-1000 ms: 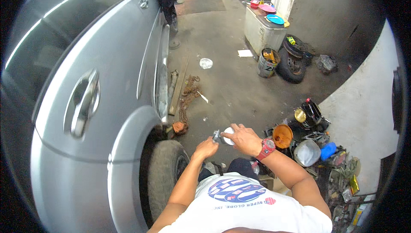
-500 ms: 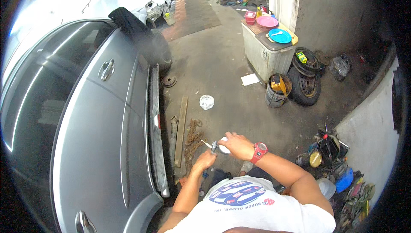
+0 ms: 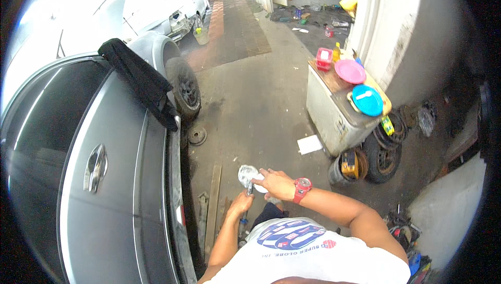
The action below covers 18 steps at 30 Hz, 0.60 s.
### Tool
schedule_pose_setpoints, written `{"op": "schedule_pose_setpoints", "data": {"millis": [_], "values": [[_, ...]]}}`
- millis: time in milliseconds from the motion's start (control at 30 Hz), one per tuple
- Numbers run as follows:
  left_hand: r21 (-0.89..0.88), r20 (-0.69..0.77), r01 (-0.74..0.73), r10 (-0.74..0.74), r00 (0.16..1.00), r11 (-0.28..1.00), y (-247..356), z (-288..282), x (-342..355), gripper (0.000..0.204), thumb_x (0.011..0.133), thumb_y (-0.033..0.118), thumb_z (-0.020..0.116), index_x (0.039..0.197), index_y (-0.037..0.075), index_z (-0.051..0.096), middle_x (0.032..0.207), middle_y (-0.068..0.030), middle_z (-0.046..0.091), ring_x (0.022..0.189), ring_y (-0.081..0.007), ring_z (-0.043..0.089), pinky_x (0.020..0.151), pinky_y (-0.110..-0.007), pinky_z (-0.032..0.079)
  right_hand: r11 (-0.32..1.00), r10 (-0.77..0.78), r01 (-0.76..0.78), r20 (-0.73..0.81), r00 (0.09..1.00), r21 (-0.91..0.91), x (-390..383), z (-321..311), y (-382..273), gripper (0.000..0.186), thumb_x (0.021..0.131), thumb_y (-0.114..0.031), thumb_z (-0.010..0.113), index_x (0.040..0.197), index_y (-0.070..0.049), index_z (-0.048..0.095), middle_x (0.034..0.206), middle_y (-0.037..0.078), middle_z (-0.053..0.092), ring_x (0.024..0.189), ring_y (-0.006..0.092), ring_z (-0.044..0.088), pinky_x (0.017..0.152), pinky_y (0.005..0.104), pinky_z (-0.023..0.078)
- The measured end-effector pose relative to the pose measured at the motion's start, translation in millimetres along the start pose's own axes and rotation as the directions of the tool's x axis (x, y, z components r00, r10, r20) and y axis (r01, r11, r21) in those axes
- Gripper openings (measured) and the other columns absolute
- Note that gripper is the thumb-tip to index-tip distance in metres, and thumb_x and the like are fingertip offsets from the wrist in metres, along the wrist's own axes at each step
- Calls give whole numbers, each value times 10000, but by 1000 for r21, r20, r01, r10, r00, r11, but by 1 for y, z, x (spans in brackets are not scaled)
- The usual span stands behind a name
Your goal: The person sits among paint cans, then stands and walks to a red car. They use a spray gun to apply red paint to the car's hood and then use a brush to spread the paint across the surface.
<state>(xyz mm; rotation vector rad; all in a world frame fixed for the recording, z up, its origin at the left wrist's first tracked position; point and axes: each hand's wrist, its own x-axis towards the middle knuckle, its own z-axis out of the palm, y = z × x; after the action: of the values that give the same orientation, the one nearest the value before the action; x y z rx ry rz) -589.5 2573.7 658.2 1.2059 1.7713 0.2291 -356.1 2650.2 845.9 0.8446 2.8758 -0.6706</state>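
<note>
Gripping a grey metallic tool (image 3: 250,188) (left hand (image 3: 241,202)) and round white disc (image 3: 259,182) (right hand (image 3: 278,184)), the person has neither set down.

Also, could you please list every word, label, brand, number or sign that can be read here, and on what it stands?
I do not copy out wording, but print shows here:
White shirt: partly readable lettering, beside a blue emblem and red mark.
Red wristwatch: dial too small to read.
Red container: pale label, too small.
Yellow-green packet: any print too small.
Pale chest: dark marks, too blurred.
</note>
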Motion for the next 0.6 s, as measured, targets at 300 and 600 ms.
{"op": "schedule_pose_setpoints", "data": {"millis": [300, 600], "values": [[-12, -25, 28, -29, 999, 1000, 97, -170, 233, 692, 943, 357, 565, 1506, -38, 497, 1488, -356, 553, 1418, -460, 532, 1177, -485, 418, 983, 181, -123, -841, 509, 137, 88, -321, 223, 794, 832, -218, 888, 1529, -70, 536, 1507, 192, 604, 1410, 367, 559, 1214, 452, 404], [-176, -169, 312, -340, 925, 934, 74, -263, 466, 670, 906, 332, 603, 1488, 8, 538, 1410, -335, 623, 1366, -475, 567, 1141, -493, 440, 969, -49, -245, -998, -38, -38, 208, -519, 465, 727, 854, -201, 853, 1502, -67, 551, 1484, 177, 615, 1375, 347, 571, 1186, 438, 417]]}}
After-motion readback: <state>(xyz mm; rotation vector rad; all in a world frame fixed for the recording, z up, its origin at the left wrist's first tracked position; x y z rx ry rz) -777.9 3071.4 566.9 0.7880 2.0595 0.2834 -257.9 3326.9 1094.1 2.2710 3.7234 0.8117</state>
